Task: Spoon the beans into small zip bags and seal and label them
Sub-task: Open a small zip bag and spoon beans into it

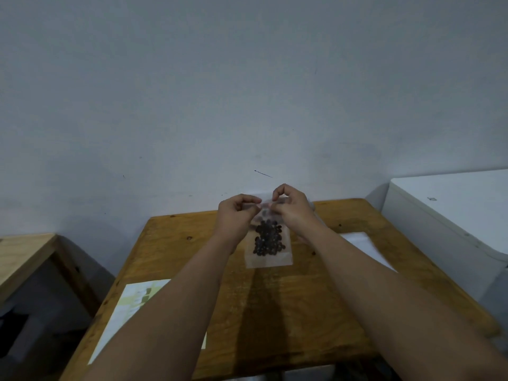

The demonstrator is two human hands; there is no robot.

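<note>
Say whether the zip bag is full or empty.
Partly full: dark beans show through the clear zip bag, heaped in its lower part.

Left of left hand (236, 215): bare worktop (170, 243), open.
Right of right hand (291, 210): white sheet (360, 243), lying flat.
Beneath both: zip bag (269, 258) blocks.
Beyond: wall (247, 105), near.

Clear, thin plastic zip bag (270, 259) holding dark matt beans (268, 239); knotty wooden table (275, 303) with a dull amber varnish; matt printed paper sheet (123, 317) at seven o'clock
</note>
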